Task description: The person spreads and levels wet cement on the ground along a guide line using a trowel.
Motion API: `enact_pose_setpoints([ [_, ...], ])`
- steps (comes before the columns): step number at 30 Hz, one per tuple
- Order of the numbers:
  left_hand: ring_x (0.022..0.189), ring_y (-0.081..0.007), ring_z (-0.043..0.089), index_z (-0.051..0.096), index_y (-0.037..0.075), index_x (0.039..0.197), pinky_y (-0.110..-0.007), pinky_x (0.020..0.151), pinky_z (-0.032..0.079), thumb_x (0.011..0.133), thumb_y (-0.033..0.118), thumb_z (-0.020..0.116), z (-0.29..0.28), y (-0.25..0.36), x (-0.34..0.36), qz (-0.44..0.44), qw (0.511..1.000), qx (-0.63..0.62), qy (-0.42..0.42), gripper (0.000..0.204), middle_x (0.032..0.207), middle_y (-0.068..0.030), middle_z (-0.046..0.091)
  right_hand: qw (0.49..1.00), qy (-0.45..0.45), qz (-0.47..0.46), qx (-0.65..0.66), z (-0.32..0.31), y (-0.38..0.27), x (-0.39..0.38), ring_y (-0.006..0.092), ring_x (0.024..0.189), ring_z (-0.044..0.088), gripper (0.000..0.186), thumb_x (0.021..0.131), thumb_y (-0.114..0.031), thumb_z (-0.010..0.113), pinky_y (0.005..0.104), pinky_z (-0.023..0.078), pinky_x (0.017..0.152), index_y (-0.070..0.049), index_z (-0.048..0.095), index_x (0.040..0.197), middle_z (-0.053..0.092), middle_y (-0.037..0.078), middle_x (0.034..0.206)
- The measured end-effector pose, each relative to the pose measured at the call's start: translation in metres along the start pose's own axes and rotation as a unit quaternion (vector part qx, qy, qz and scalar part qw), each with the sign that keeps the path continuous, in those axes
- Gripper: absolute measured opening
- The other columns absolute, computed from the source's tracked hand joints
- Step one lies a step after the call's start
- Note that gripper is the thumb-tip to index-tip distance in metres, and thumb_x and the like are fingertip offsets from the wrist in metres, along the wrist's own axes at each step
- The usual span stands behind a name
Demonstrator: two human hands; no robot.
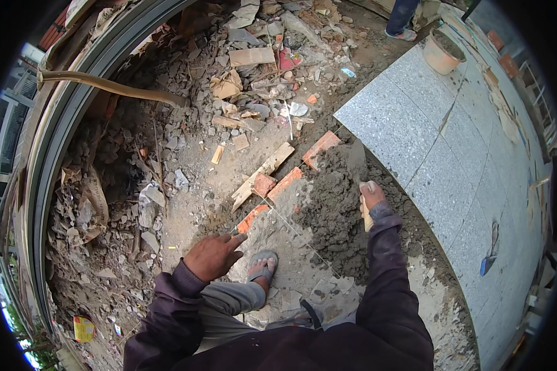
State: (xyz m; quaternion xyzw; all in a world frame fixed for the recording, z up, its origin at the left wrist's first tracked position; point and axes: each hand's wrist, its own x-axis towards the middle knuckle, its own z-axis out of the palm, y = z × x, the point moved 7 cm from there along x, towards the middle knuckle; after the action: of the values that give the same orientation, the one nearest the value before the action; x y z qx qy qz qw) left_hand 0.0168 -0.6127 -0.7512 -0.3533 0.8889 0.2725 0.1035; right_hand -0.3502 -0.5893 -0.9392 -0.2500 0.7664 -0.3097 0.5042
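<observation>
My right hand (pixel 371 194) is closed round the wooden handle (pixel 368 217) of a trowel. Its grey blade (pixel 356 159) lies among the heap of wet mortar (pixel 334 207). Left of the heap runs a row of orange bricks (pixel 285 184), with a broken brick piece (pixel 263 184) beside it. A thin string (pixel 294 230) stretches past the bricks and over the ground. My left hand (pixel 213 256) hovers near the closest brick (pixel 252 218), fingers apart and holding nothing. Whether a fingertip touches that brick I cannot tell.
Grey speckled slabs (pixel 390 117) border the mortar on the right, bearing a mortar-stained bucket (pixel 444 52) and a blue-handled tool (pixel 490 250). A wooden board (pixel 263 175) lies beside the bricks. Rubble (pixel 254 93) spreads ahead; a curved pole (pixel 114 86) juts from the left. Someone's leg (pixel 403 17) shows far off.
</observation>
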Motion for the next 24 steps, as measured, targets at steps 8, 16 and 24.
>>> enact_pose_setpoints([
  [8, 0.069, -0.0275, 0.049, 0.045, 0.011, 0.107, -0.036, 0.061, 0.041, 0.075, 0.019, 0.052, -0.006, -0.002, 0.001, -0.026, 0.999, 0.020, -0.012, 0.034, 0.073, -0.0110, 0.050, 0.833, 0.013, 0.079, -0.547, -0.010, 0.023, 0.071, 0.0347, 0.090, 0.050, 0.041, 0.085, -0.027, 0.033, 0.0447, 0.043, 0.076, -0.006, 0.032, 0.120, 0.051, 0.019, 0.101],
  [16, 0.068, -0.0261, 0.049, 0.047, 0.014, 0.105, -0.035, 0.061, 0.040, 0.075, 0.019, 0.051, -0.002, 0.007, 0.002, 0.000, 0.999, 0.049, -0.010, 0.030, 0.072, -0.0102, 0.049, 0.822, 0.018, 0.074, -0.564, 0.010, -0.013, 0.120, 0.0327, 0.097, 0.048, 0.045, 0.082, -0.027, 0.040, 0.0427, 0.041, 0.078, -0.002, 0.032, 0.119, 0.045, 0.020, 0.110],
  [24, 0.063, -0.0251, 0.049, 0.052, 0.013, 0.101, -0.034, 0.056, 0.040, 0.073, 0.014, 0.054, -0.019, 0.018, -0.004, 0.062, 0.997, 0.005, 0.043, 0.028, 0.067, -0.0091, 0.048, 0.822, 0.017, 0.150, -0.549, -0.032, -0.004, 0.074, 0.0327, 0.098, 0.047, 0.047, 0.082, -0.028, 0.042, 0.0418, 0.041, 0.079, -0.001, 0.033, 0.119, 0.045, 0.020, 0.111],
])
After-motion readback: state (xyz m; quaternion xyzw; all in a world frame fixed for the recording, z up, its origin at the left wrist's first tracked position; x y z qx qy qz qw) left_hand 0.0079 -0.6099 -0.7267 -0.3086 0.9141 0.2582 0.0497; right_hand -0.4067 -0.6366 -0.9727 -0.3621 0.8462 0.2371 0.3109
